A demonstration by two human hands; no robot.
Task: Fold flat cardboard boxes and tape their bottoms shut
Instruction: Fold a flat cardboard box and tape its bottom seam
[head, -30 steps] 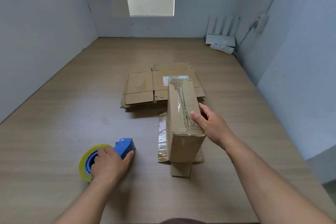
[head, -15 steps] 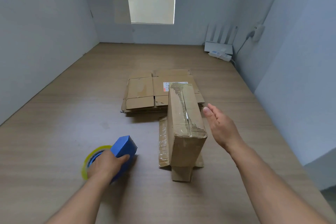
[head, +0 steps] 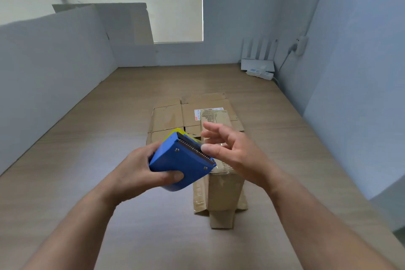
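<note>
Our left hand (head: 133, 175) grips the blue tape dispenser (head: 182, 160), raised off the table (head: 65, 171). Right hand (head: 236, 153) has loose, spread fingers holding nothing, thumb right by the toothed edge. Folded box (head: 225, 190) stands just behind, flat cardboard stack (head: 168, 116) beyond it.

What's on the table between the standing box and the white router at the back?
A stack of flat cardboard boxes lies right behind the folded box; beyond it, bare table, then a power strip by the router. The head view shows it.
</note>
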